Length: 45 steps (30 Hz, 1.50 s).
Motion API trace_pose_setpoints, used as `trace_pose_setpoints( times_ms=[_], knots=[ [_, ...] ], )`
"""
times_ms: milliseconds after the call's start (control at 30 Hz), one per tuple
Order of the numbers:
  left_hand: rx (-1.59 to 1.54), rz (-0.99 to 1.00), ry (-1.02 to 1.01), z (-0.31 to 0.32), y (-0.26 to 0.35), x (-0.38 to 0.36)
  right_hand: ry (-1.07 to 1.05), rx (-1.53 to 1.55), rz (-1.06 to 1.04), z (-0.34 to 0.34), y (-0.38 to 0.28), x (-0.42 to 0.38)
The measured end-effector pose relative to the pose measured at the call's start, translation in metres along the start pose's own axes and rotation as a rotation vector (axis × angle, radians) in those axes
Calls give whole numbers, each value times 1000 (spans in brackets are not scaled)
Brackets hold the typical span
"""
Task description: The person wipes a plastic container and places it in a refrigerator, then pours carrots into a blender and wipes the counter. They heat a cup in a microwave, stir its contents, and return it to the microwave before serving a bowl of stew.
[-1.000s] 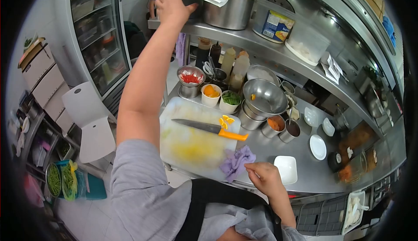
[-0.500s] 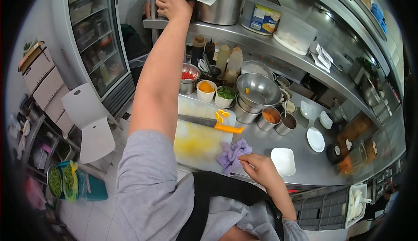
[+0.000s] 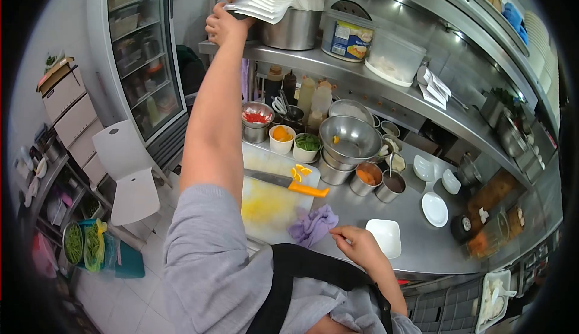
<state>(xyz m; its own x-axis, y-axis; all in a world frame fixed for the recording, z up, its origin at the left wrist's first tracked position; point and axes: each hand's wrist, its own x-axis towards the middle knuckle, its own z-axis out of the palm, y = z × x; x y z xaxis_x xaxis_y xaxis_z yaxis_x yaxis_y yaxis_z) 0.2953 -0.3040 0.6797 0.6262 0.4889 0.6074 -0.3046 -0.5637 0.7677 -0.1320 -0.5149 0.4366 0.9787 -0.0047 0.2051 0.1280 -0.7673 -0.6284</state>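
Note:
My left hand [image 3: 228, 26] reaches up to the steel shelf, fingers bent around something dark beside a stack of white paper sheets [image 3: 280, 1]; what it grips is mostly hidden. Low over the counter, my right hand [image 3: 360, 246] has thumb and fingertips drawn together, nothing visible in them. A crumpled purple cloth [image 3: 313, 225] lies just left of those fingertips, on the edge of the stained white cutting board [image 3: 265, 228]. On the board rest a knife with an orange handle [image 3: 309, 190] and a few orange slices [image 3: 300, 171]. Right of my right hand is a square white bowl [image 3: 384, 238].
Behind the board stand tubs of orange pieces [image 3: 281, 139] and green leaves [image 3: 307, 146], sauce bottles [image 3: 306, 91] and a steel mixing bowl [image 3: 350, 141]. A large pot [image 3: 292, 29] and plastic tubs occupy the shelf. A white chair [image 3: 129, 177] stands at left.
The whole view has shifted, so the shelf and counter appear lower and further left. My right hand has moved slightly away from the purple cloth. My left hand stays by the paper stack.

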Motion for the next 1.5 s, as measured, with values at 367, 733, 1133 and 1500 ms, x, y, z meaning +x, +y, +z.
trace_pose_setpoints(
  times_ms=[367,733,1133,1500],
  knots=[
    [-737,48,-15,33,-116,106,-44,-61,-306,-11,-63,99],
    [-937,-212,-988,42,-112,142,697,-509,-549,43,-191,380],
    [-977,-114,-1027,72,-140,143,522,-816,-334,39,-213,432],
    [-1220,-147,-925,95,-161,154,305,-522,-485,27,-224,463]
  ],
)
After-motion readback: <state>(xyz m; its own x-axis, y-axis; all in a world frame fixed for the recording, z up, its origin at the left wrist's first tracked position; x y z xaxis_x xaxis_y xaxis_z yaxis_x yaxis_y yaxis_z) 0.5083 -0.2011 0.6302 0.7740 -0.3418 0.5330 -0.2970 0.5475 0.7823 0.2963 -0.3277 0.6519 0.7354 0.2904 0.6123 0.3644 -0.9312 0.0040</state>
